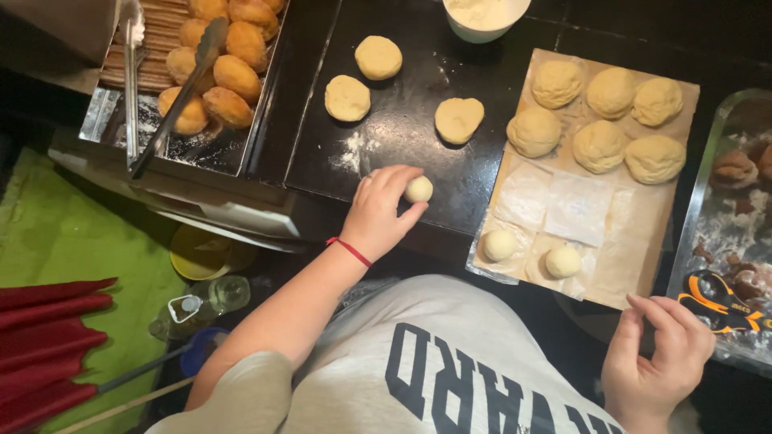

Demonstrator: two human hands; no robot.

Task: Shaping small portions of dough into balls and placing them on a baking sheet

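Observation:
My left hand (379,210), with a red thread bracelet at the wrist, holds a small pale dough ball (418,190) against the black work surface (402,153) near its front edge. Three flattened dough rounds (378,57) (347,97) (459,120) lie farther back on the same surface. My right hand (658,354) rests low at the right with fingers loosely curled, touching the front corner of the brown paper sheet (619,241) and holding nothing. Two small dough balls (499,245) (563,261) sit on that paper's near end, and several bigger dough lumps (599,145) at its far end.
A metal tray (201,149) at top left holds several golden fried buns (229,76) and metal tongs (173,104). A white bowl (482,20) stands at the back. At the right a floured tray (724,233) carries brown pieces and an orange-black tool (720,301). A bottle (201,304) lies below.

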